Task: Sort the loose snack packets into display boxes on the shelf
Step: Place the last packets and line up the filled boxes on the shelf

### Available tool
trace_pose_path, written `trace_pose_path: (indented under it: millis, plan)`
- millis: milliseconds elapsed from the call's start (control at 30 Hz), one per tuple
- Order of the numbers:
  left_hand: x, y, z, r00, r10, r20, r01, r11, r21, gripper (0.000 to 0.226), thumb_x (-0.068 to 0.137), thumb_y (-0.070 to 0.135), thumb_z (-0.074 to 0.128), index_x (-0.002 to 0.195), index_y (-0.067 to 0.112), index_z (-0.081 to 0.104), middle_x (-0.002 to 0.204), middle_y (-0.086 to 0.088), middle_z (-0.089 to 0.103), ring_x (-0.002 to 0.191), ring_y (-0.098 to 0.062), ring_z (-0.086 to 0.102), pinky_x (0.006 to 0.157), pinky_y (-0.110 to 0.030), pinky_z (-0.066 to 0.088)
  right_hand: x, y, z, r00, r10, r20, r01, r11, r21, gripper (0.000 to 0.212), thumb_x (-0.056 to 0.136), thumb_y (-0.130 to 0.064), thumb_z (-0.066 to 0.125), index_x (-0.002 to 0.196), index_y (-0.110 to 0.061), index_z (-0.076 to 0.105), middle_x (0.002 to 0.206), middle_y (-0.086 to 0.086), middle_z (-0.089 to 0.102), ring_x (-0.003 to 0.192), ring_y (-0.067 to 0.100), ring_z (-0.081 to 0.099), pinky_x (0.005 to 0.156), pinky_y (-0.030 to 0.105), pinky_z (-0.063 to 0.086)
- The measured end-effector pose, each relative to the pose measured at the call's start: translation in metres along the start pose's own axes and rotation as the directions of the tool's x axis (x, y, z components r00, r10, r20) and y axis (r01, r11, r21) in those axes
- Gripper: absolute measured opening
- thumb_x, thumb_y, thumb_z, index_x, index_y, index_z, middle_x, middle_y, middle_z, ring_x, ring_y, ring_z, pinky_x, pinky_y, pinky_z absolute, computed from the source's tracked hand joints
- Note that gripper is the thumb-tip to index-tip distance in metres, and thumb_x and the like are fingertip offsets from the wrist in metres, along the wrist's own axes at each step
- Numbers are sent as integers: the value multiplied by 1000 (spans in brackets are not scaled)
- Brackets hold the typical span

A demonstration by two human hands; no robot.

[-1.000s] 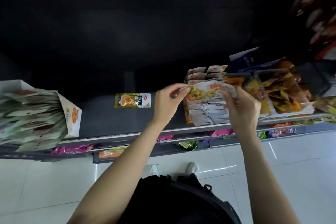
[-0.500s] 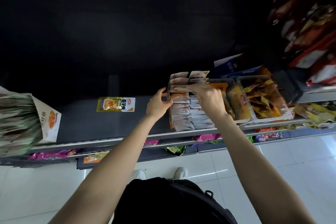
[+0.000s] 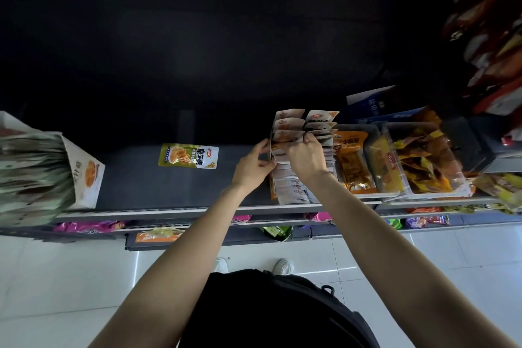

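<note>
Snack packets (image 3: 291, 147) standing in two rows in the display box (image 3: 272, 178) were what I had both hands on. My right hand (image 3: 306, 157) sat on top of the rows, fingers curled down among the packet tops, pinching or pressing one in; which packet exactly, couldn't tell, fingertips were buried. My left hand (image 3: 252, 167) was at the box's left wall, thumb and fingers curved against the cardboard edge, bracing it.

Step as I read it: seating a packet into the left row. To do it well I'd have kept the left hand steady on the wall so the box didn't slide along the shelf (image 3: 147, 178), and pushed the packet straight down between its neighbours, same face forward, top edge level with the rest.

Outward from the hands: one loose yellow-green packet (image 3: 188, 156) lay flat on the shelf, well apart to the left of the left hand, likely next to sort. Farther left a white box (image 3: 84, 178) of greenish packets. Right of the hands, an orange packet stack (image 3: 353, 161), then a clear tray (image 3: 435, 192) of yellow-brown snacks.
</note>
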State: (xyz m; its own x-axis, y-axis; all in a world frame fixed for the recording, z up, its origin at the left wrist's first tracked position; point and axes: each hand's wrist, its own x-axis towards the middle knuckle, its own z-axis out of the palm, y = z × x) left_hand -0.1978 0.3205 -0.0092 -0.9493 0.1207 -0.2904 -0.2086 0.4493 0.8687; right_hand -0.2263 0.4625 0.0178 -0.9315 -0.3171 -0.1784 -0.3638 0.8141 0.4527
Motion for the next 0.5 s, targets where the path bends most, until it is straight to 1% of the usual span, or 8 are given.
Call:
trace_pose_path:
  millis: [133, 200, 233, 300, 367, 400, 433, 500]
  plan:
    - [-5, -11, -6, 998, 7, 66, -7, 1000, 0, 65, 91, 24, 61, 147, 23, 28, 136, 8, 53, 106, -9, 61, 98, -28, 41, -7, 1, -7, 998, -18, -68, 18, 1000, -2, 20, 52, -17, 78, 46, -24, 60, 38, -7, 52, 45, 9, 52, 71, 20, 44]
    - [-11, -18, -11, 999, 13, 31, -13, 1000, 16, 59, 92, 24, 59, 145, 23, 33, 130, 8, 58, 104, -8, 61, 96, -27, 44, -6, -4, -13, 997, 9, -72, -4, 998, 65, 8, 71, -16, 70, 75, -23, 69, 64, -5, 67, 68, 12, 63, 82, 25, 44]
    - [-14, -23, -16, 1000, 15, -22, -14, 1000, 18, 53, 92, 24, 59, 141, 23, 38, 122, 8, 62, 101, -7, 62, 94, -28, 47, -9, -7, -17, 991, 70, -114, -54, 989, 135, 18, 75, -12, 67, 90, -22, 70, 75, -3, 70, 77, 17, 65, 84, 29, 45]
    - [-23, -36, -33, 986, -12, -167, 18, 999, 38, 40, 92, 27, 58, 131, 23, 50, 103, 11, 66, 94, -7, 63, 86, -29, 51, -15, -19, -24, 952, 152, -267, -55, 940, 338, 30, 69, -5, 70, 96, -17, 71, 79, 5, 71, 79, 27, 65, 80, 34, 49]
    - [-34, -55, -55, 948, -37, -316, 80, 989, 125, 27, 92, 31, 56, 119, 26, 58, 91, 12, 67, 86, -9, 63, 78, -28, 50, -20, -46, -33, 883, 159, -442, 88, 868, 489, 29, 65, 0, 72, 91, -14, 73, 76, 8, 70, 75, 28, 66, 74, 34, 52]
    - [-41, -67, -67, 923, -23, -385, 106, 975, 195, 22, 92, 32, 55, 113, 27, 60, 89, 11, 68, 83, -12, 64, 73, -27, 48, -19, -62, -40, 869, 135, -475, 166, 826, 539, 27, 67, -1, 72, 91, -13, 73, 77, 7, 71, 75, 28, 67, 71, 33, 53]
    - [-49, -78, -79, 899, 3, -438, 126, 956, 265, 20, 92, 32, 54, 110, 26, 62, 87, 8, 70, 80, -16, 66, 68, -26, 45, -16, -78, -47, 895, 114, -431, 199, 763, 614, 25, 73, -2, 69, 95, -13, 73, 83, 6, 72, 79, 27, 67, 71, 32, 52]
    - [-64, -101, -102, 875, 54, -480, 148, 915, 374, 19, 92, 29, 55, 108, 23, 64, 86, 3, 71, 80, -20, 67, 67, -26, 45, -2, -111, -48, 972, 51, -228, 143, 644, 752, 25, 89, -11, 57, 111, -14, 68, 103, 6, 69, 98, 26, 63, 80, 33, 49]
